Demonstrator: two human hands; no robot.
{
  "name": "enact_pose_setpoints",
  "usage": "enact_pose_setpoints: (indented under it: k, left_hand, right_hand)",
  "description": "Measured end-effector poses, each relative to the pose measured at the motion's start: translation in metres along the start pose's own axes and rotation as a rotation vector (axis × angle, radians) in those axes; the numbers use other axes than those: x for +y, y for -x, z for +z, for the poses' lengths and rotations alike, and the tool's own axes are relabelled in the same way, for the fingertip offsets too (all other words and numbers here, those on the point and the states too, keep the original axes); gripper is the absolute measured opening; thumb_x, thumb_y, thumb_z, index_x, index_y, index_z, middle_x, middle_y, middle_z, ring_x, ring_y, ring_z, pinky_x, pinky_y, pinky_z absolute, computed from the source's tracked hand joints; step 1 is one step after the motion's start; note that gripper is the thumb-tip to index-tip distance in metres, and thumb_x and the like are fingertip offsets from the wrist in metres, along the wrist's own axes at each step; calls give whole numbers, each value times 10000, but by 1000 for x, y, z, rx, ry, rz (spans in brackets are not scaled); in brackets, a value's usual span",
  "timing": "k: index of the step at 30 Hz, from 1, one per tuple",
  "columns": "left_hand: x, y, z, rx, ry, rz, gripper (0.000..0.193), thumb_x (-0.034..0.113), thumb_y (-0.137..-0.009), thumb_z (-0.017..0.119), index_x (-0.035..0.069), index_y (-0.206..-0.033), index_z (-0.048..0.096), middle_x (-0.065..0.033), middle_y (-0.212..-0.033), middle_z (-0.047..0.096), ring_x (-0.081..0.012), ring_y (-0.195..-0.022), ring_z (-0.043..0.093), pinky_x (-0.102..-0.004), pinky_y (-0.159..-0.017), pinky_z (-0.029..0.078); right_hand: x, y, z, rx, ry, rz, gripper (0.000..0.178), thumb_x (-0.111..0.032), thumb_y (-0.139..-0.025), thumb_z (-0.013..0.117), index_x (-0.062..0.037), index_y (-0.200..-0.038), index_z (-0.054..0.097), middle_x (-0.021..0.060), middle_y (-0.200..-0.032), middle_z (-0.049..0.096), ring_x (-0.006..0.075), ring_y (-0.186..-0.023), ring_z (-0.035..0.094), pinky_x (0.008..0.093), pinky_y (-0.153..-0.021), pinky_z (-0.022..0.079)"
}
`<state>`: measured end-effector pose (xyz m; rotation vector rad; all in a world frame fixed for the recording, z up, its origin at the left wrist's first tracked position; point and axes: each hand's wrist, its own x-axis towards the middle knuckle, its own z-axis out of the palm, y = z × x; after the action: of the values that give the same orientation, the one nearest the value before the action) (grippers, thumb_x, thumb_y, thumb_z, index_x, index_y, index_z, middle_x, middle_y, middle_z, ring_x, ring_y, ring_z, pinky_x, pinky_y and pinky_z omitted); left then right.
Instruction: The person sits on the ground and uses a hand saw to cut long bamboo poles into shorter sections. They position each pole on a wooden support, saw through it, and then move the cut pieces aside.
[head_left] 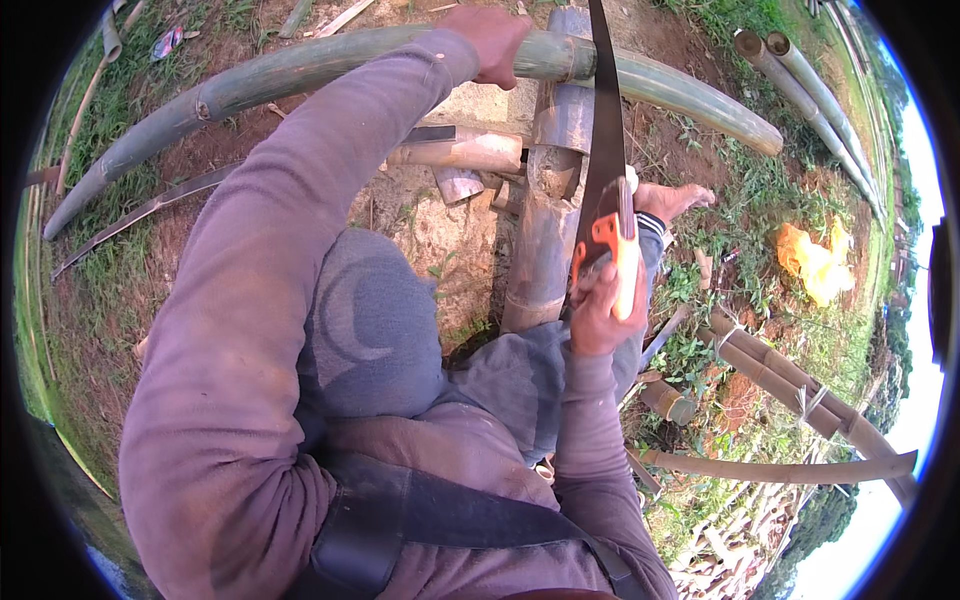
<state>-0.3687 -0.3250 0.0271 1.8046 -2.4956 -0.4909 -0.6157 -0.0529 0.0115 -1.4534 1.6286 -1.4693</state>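
Note:
A long green bamboo pole lies crosswise at the far side, over a thick bamboo log that runs away from me between my legs. My left hand grips the pole from above, just left of where the two cross. In my right hand is the orange handle of a handsaw, its dark blade pointing away and passing across the pole right of the log. I cannot tell whether the teeth touch the bamboo. The log has a notch cut into its upper side, near the blade.
A cut bamboo piece and smaller offcuts lie left of the log. My bare foot rests to its right. Farther right are a yellow plastic bag, bamboo poles and two more poles. A split strip lies on the left.

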Motion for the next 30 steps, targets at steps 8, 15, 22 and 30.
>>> enact_pose_setpoints:
  k: [8,15,22,30]
  left_hand:
    - [-12,-3,7,28,-39,13,655,351,-724,835,111,-1294,619,-151,-1167,748,-349,-1118,720,-515,-945,575]
    - [-16,-7,13,50,143,73,500,258,-644,872,137,-1114,752,-196,-1057,770,-405,-1016,735,-509,-878,583]
    - [-8,-12,-1,-7,-64,28,694,371,-716,846,123,-1325,623,-152,-1155,757,-357,-1086,732,-510,-944,573]
    - [-11,-11,2,32,44,105,540,299,-626,892,122,-1116,752,-184,-1060,775,-379,-1004,743,-492,-892,581]
  right_hand:
    - [-18,-75,41,-57,-18,82,381,-192,-1055,680,57,-1341,643,90,-1060,723,101,-811,666,244,-689,548]
    - [-16,57,-39,-58,140,26,536,-318,-1073,610,113,-1391,591,203,-1205,733,197,-905,727,315,-765,597]
    - [-23,-139,66,-79,-79,18,323,-141,-1031,707,60,-1282,676,100,-1086,742,128,-888,676,286,-785,551]
    - [-35,70,-54,-79,92,176,526,-303,-1058,638,105,-1388,607,194,-1239,727,236,-1014,734,339,-900,589]
